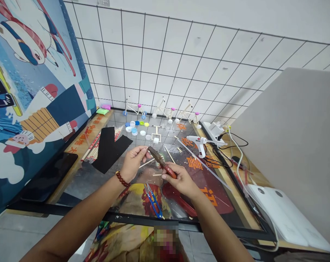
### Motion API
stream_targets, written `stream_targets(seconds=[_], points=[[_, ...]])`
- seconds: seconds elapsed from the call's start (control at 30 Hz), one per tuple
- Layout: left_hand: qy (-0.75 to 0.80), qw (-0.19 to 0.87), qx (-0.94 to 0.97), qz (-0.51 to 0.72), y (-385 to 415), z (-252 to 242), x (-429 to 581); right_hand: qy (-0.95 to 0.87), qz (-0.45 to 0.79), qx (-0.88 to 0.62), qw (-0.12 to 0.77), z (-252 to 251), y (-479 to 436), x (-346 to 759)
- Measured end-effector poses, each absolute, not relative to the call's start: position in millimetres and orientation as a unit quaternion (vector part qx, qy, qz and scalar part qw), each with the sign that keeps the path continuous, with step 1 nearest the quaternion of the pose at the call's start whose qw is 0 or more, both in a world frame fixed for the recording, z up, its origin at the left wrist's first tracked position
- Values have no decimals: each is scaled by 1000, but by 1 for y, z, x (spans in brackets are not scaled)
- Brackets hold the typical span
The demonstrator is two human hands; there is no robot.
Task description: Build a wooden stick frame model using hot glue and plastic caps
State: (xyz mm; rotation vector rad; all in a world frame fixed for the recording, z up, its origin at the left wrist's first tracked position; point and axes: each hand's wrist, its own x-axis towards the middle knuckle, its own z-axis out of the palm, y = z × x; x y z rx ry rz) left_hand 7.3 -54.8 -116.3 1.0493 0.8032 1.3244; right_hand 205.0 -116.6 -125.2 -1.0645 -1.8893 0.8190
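Note:
Over the middle of the glass-topped table, my right hand is wrapped round the reddish handle of a pair of pliers. The plier jaws point up and left, toward my left hand, whose fingers are pinched at the jaw tip; what they hold is too small to name. Pale thin sticks lie just beyond and beside the pliers. Blue-handled snips rest nearer the table's front edge. A small stick frame with a white piece stands beyond my hands.
Three stick models stand along the back, near coloured bottle caps. Black sheets and wrapped sticks lie left, beside a dark phone. A white glue gun, cables and a power strip are at right.

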Motion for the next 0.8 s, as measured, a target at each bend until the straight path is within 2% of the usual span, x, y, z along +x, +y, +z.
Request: stream_targets(seconds=[0.07,0.23,0.33,0.47,0.63,0.8], points=[[310,660,393,560,-54,-114,6,-752,323,-414,398,-120,-118,208],[248,766,298,512,-48,-111,-1,-730,191,-531,386,-114,-126,233],[242,786,268,502,-47,-112,-2,-691,151,-634,314,-119,-138,259],[245,806,248,479,-48,-115,-1,-671,94,-694,245,-134,-159,289],[263,817,245,452,-52,-117,2,-676,15,-706,209,-147,-177,299],[282,821,248,430,-56,-116,5,-694,-15,-693,195,-153,-180,304]])
